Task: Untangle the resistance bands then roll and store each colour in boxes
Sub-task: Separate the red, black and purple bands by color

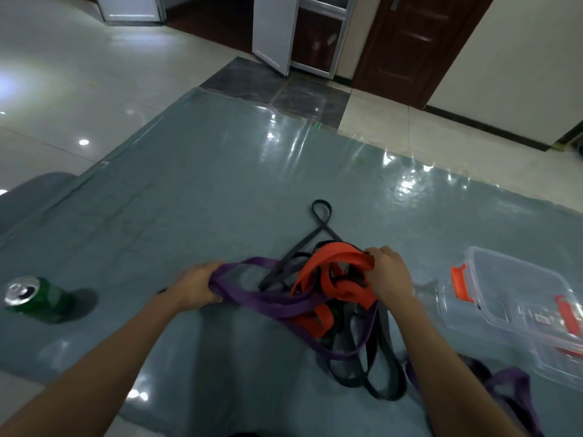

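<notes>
A: Low at six o'clock, the left forearm (104, 364) and right forearm (441, 357) reach up over the mat (189, 184). What sits far left?

B: A green can (34, 299), at nine o'clock of the left hand (197, 287), well apart from it.

A: And that hand?

B: Its fingers curl round bunched strands of the purple band (274, 305). The band runs off toward three to four o'clock, its long axis across the view, into the tangle.

A: The middle?

B: The black band (322, 227) loops out to twelve o'clock. The orange band (334, 257) is piled over purple and black.

A: The right hand (391, 272)?

B: It grips the orange band's top fold, which lies touching at its nine o'clock. The clear box (511, 298) stands near at its three o'clock.

A: What does the next move turn on?

B: Probably the purple line. The left hand has it, so drawing toward nine o'clock while the right pins the orange should free it.
</notes>
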{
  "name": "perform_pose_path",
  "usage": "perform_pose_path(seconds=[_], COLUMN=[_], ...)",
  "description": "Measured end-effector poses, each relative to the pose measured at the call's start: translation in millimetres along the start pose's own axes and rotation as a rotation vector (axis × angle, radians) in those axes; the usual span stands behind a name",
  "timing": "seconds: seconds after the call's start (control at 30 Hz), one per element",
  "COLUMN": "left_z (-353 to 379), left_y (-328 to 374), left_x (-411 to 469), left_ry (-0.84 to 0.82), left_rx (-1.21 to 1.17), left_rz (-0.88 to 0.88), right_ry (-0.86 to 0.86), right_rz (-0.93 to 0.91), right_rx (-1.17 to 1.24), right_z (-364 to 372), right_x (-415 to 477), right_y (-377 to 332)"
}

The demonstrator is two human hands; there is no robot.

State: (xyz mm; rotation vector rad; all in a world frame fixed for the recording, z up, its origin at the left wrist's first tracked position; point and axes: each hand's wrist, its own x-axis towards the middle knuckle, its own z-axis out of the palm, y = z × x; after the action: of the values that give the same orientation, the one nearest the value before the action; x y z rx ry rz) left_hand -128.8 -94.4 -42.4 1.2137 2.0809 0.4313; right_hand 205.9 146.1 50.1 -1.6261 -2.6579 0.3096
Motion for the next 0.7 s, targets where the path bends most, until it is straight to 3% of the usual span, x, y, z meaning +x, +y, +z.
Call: perform_pose_path(seconds=[0.27,0.5,0.6,0.7], left_z=[15,20,26,30], left_y=[12,15,20,22], left_x=[-1,0,4,11], left_ry=[-0.14,-0.105,-0.062,-0.032], left_rx=[0.384,0.416,0.449,0.463], left_rz=[0.012,0.014,0.006,-0.006], right_ry=[-0.225,-0.098,-0.249,-0.374], right_rz=[-0.247,-0.554,-0.566,-0.53], right_rx=[-0.296,-0.354,-0.289,-0.378], right_z=[23,50,68,83], right_x=[-6,8,22,39], right_y=[-47,-114,-137,-147])
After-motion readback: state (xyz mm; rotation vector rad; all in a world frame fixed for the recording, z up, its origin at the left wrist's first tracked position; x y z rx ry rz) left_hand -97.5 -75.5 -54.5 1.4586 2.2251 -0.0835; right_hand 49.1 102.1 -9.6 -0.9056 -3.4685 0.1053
